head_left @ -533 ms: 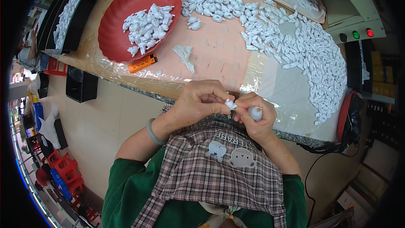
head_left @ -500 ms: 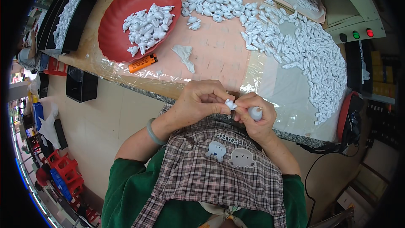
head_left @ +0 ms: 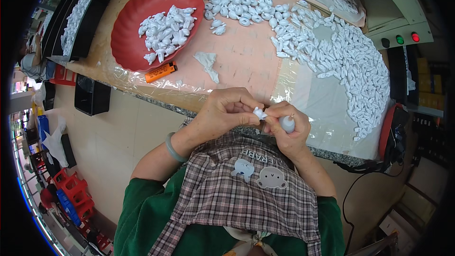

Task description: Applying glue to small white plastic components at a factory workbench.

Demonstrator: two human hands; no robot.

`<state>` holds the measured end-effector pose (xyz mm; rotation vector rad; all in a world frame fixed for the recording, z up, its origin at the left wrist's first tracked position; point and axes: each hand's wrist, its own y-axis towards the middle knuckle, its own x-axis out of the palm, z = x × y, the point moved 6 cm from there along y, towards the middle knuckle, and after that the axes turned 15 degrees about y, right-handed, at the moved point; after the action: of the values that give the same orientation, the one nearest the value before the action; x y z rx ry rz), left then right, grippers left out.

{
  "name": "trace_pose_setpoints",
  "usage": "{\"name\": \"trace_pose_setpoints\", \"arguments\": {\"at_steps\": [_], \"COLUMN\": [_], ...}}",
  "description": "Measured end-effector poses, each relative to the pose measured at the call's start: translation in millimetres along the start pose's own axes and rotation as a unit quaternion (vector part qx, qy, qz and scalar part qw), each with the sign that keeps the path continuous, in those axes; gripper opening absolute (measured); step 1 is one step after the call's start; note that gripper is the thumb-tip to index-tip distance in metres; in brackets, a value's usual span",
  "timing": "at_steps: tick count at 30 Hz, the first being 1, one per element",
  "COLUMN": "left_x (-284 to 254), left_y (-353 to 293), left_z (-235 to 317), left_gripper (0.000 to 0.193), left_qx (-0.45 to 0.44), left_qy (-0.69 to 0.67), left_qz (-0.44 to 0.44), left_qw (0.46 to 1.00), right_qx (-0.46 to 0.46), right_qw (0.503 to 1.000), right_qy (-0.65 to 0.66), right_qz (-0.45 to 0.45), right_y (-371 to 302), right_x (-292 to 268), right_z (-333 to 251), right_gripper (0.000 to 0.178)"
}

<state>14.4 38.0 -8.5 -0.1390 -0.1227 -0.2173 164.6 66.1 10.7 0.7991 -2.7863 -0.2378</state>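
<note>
Just beyond the apron, at the table's front edge, my left hand point(head_left: 229, 110) is closed, pinching a small white figurine piece point(head_left: 259, 113) between thumb and fingertips. My right hand point(head_left: 295, 135) is wrapped round a small whitish squeeze bottle point(head_left: 287, 123) with a thin tip. Its thumb and forefinger meet the right side of the white piece; whether they grip a second part there I cannot tell. Ahead on the left, a red scalloped bowl point(head_left: 124, 38) holds a heap of white figurines point(head_left: 167, 31). Rounded white pieces point(head_left: 237, 2) lie loose at the far middle of the table.
Many slim white pieces point(head_left: 350, 61) spread over the right side. An orange lighter point(head_left: 161, 72) and a crumpled white tissue point(head_left: 207, 65) lie near the bowl. Black trays point(head_left: 90, 14) stand at far left, a black bin point(head_left: 91, 96) below. A machine with lit buttons point(head_left: 400, 39) borders the right.
My hands stay close together at nearly the same place, with slight finger movement around the white piece. The table's contents look unchanged.
</note>
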Motion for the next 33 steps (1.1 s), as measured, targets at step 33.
{"name": "trace_pose_setpoints", "arguments": {"at_steps": [33], "left_x": [-146], "left_y": [-23], "left_z": [85], "left_gripper": [0.033], "left_qx": [0.134], "left_qy": [0.295], "left_qz": [0.393], "left_qw": [0.86], "right_qx": [0.12], "right_qw": [0.988], "right_qy": [-0.051], "right_qz": [0.086], "right_y": [-1], "right_x": [-30], "right_z": [14], "right_gripper": [0.015]}}
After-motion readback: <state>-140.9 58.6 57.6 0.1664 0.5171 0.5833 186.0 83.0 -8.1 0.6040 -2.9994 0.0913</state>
